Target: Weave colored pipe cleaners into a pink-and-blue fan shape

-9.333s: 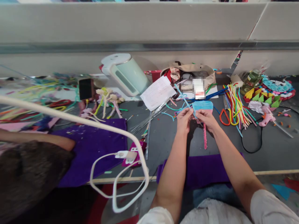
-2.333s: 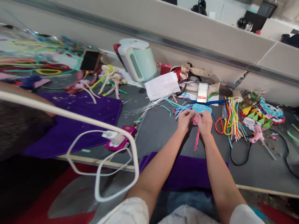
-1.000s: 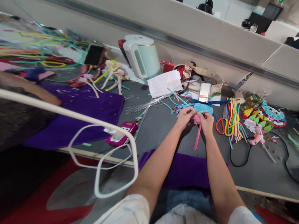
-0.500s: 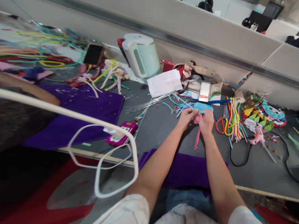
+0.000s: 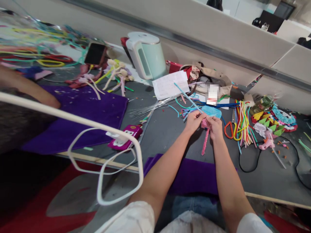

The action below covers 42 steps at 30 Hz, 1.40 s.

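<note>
Spreading beneath my work was the flat dark-grey bench (image 5: pixel 161 137), with a folded purple cloth (image 5: pixel 194 176) along its near edge, below my forearms. My left hand (image 5: pixel 194 122) and right hand (image 5: pixel 215 127) met above the bench, fingertips close together. Just beyond them lay a ribbed, rounded light-blue panel made of fuzzy stems (image 5: pixel 212 112). Between my hands and hanging toward me was a pink fuzzy piece with a narrow strip (image 5: pixel 205 142), which my right hand gripped near its top; my fingers hid whether they also pinched anything else. Thinnest of all, a straight light-blue fuzzy stem (image 5: pixel 186 95) was pinched in my left hand. Its long axis ran from my fingertips away and to the left, so its free end pointed off over the bench, nearer my left hand than my right.
</note>
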{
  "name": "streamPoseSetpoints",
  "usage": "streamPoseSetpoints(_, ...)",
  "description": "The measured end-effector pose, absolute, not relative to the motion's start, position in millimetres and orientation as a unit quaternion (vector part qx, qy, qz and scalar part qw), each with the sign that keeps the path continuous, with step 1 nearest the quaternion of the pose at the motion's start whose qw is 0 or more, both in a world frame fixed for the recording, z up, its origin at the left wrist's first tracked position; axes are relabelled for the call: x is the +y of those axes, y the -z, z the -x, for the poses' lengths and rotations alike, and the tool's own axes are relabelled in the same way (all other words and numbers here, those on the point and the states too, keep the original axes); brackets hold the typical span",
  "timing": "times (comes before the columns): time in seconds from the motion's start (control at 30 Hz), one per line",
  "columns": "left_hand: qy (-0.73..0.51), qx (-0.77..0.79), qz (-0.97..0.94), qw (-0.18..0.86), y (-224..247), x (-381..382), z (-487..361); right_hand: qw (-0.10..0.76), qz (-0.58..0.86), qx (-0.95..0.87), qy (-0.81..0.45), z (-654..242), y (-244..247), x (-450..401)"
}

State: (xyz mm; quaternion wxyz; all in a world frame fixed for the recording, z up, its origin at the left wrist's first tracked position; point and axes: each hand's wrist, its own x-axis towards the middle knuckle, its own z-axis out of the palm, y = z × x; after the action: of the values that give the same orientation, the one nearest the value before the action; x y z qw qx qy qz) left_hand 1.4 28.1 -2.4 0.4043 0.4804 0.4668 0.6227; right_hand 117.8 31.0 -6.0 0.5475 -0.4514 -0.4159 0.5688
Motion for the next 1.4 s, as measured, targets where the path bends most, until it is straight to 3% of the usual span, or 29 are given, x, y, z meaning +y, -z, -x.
streamPoseSetpoints(0.07, -0.614, 0.48, -0.506, 0.371, 2, 28, -1, 0.535, 0.437, -0.379, -0.616, -116, 7, 31)
streamPoseSetpoints(0.13, -0.606, 0.491, -0.511, 0.362, 2, 27, 0, 0.553, 0.446, -0.403, -0.577, -114, 8, 30)
streamPoseSetpoints(0.23, -0.615, 0.479, -0.475, 0.408, 1, 27, 0, 0.584, 0.487, -0.535, -0.369, -114, 6, 26)
streamPoseSetpoints(0.33, -0.63, 0.436, -0.423, 0.484, -1, 26, 0, 0.541, 0.492, -0.667, -0.14, -117, 4, 23)
streamPoseSetpoints(0.4, -0.634, 0.418, -0.394, 0.518, -2, 26, 1, 0.518, 0.474, -0.708, -0.083, -119, 3, 22)
streamPoseSetpoints(0.5, -0.642, 0.419, -0.374, 0.521, -2, 27, 3, 0.539, 0.477, -0.68, -0.14, -118, 4, 22)
streamPoseSetpoints(0.73, -0.644, 0.456, -0.458, 0.41, -1, 28, 5, 0.555, 0.452, -0.439, -0.543, -115, 6, 29)
streamPoseSetpoints(0.83, -0.633, 0.47, -0.499, 0.36, -4, 26, 3, 0.527, 0.431, -0.379, -0.627, -116, 8, 32)
streamPoseSetpoints(0.9, -0.63, 0.479, -0.503, 0.347, -6, 25, 3, 0.549, 0.44, -0.409, -0.582, -115, 8, 31)
streamPoseSetpoints(1.0, -0.637, 0.471, -0.476, 0.383, -8, 24, 2, 0.583, 0.486, -0.547, -0.353, -116, 6, 27)
streamPoseSetpoints(1.1, -0.639, 0.434, -0.427, 0.47, -7, 24, 3, 0.53, 0.48, -0.691, -0.105, -120, 3, 23)
streamPoseSetpoints(1.17, -0.635, 0.423, -0.389, 0.517, -5, 25, 4, 0.492, 0.448, -0.746, -0.019, -123, 3, 22)
streamPoseSetpoints(1.27, -0.628, 0.428, -0.349, 0.548, -2, 28, 7, 0.482, 0.429, -0.764, -0.01, -124, 5, 22)
streamPoseSetpoints(1.4, -0.652, 0.445, -0.364, 0.495, -1, 30, 10, 0.529, 0.482, -0.676, -0.176, -119, 6, 25)
